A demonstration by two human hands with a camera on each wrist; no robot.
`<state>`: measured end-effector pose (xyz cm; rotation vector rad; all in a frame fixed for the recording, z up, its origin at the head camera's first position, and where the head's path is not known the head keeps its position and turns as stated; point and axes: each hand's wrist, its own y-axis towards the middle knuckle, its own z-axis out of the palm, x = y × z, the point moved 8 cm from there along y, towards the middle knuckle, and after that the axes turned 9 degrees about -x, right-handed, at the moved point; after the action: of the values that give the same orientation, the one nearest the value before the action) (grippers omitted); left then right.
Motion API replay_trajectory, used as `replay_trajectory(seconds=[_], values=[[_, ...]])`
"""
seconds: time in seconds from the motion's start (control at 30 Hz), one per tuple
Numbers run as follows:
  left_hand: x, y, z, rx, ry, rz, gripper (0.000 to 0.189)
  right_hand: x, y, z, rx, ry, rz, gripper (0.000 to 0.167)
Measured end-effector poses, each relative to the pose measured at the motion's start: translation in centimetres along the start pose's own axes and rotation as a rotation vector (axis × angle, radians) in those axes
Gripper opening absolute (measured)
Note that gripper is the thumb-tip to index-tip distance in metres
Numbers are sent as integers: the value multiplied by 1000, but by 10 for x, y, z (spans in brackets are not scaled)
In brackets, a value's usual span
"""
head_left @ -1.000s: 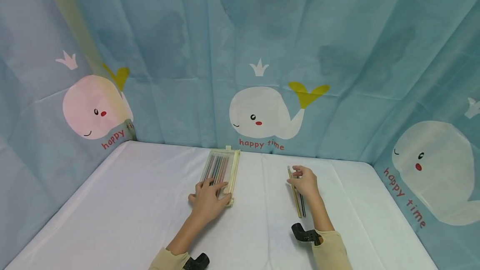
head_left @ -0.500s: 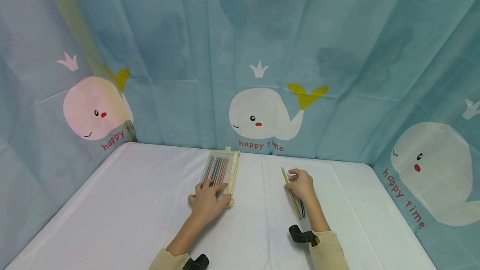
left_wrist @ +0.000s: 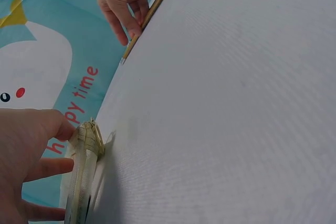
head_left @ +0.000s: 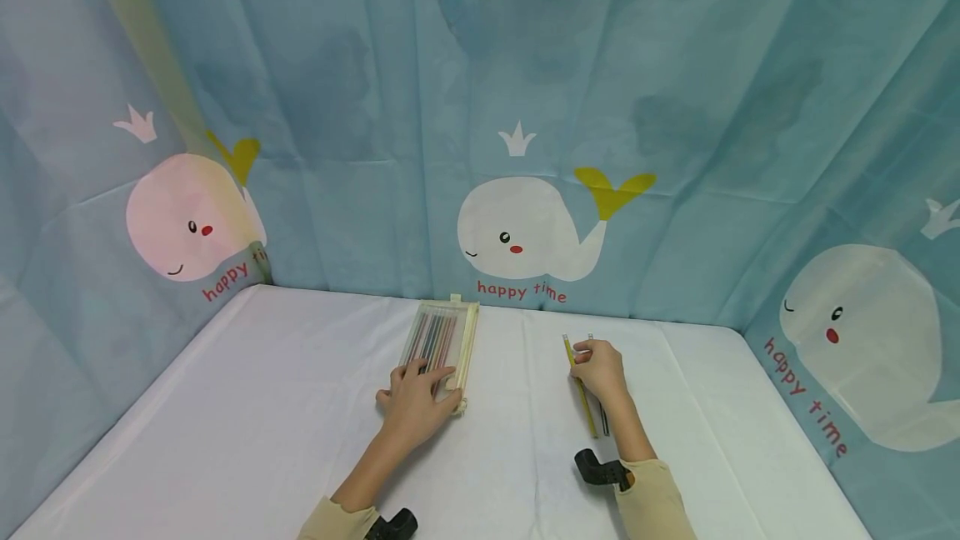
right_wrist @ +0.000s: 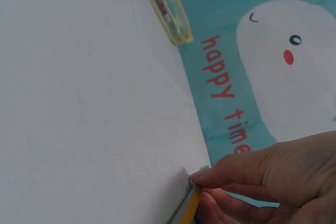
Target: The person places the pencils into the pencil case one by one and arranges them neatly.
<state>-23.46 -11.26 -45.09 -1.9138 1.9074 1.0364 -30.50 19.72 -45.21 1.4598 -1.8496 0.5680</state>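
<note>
A see-through pencil case (head_left: 469, 340) with a cream zip edge lies at the table's far side, several coloured pencils (head_left: 431, 333) inside it. My left hand (head_left: 417, 403) rests on its near end, fingers spread; the left wrist view shows fingertips touching the case's edge (left_wrist: 84, 177). To the right, my right hand (head_left: 600, 369) pinches a yellow pencil (head_left: 586, 408) between thumb and fingers. A dark pencil (head_left: 604, 421) lies beside it, partly hidden under that hand. In the right wrist view, the thumb presses the yellow pencil (right_wrist: 190, 205).
A white cloth covers the table (head_left: 517, 473). Its far edge meets a blue curtain (head_left: 375, 215) printed with whales. Black wrist mounts (head_left: 600, 469) sit at both cuffs.
The right hand has shifted slightly left, and the yellow pencil's top has swung left, away from the dark pencil. The pencil then turned a little, its side showing brighter yellow. The left hand stays put.
</note>
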Motion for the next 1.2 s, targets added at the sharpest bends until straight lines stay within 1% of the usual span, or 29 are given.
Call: replay_trajectory(seconds=[0.3, 0.47, 0.73, 1.0, 1.2], values=[[1, 0, 2, 5, 0, 4, 40, 2, 0, -1, 7, 9, -8, 33], [1, 0, 3, 3, -4, 3, 40, 2, -1, -1, 25, 37, -3, 32], [1, -1, 3, 6, -1, 5, 41, 2, 2, -2, 21, 51, 5, 33], [1, 0, 2, -3, 12, 17, 40, -1, 3, -1, 36, 96, 48, 34], [2, 1, 2, -3, 23, 14, 40, -5, 5, 2, 50, 123, 74, 37]])
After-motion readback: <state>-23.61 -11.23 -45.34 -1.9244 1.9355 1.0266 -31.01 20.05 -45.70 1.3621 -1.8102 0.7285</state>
